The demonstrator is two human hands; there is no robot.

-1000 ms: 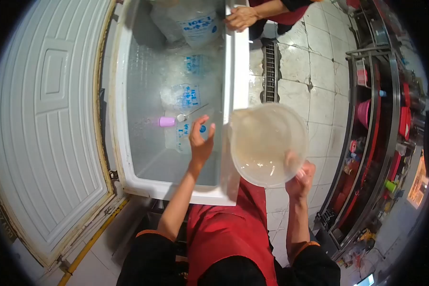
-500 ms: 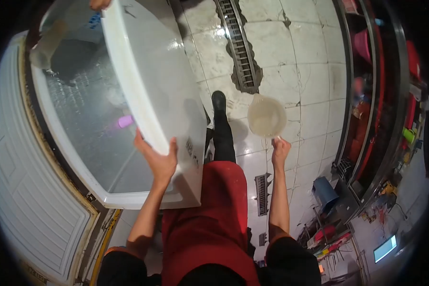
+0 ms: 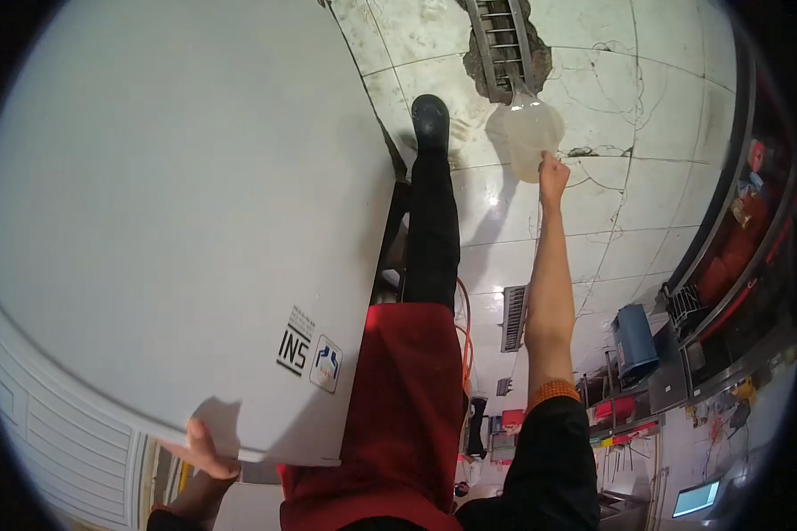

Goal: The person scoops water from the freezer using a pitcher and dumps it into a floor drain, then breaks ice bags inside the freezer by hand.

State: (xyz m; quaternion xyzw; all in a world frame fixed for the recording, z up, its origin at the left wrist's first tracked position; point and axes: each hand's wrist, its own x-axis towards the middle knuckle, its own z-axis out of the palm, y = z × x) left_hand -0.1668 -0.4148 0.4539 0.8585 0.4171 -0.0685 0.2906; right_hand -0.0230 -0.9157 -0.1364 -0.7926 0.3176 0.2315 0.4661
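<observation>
My right hand [image 3: 553,174] is closed on the handle of a translucent plastic jug [image 3: 533,133]. The jug is tipped, its spout toward the floor drain [image 3: 502,44], and clear liquid seems to run from the spout. At lower left, my left hand [image 3: 205,451] grips the rim of a big white chest freezer [image 3: 168,221]. Its thumb lies on the outer wall, and the other fingers are mostly hidden. The wall carries an SNI mark and a small label. The inside of the freezer is hidden from this angle.
Cracked white tiles [image 3: 593,115] cover the wet floor, with broken edges around the drain. A smaller grate [image 3: 514,319] lies nearer me. My boot [image 3: 430,119] stands beside the freezer. Shelving, a blue bin [image 3: 635,341] and a lit screen [image 3: 695,500] are at right.
The jug has moved farther away toward the drain and tipped over. My view has turned, so the freezer's outer wall now fills the left and its watery inside is out of sight.
</observation>
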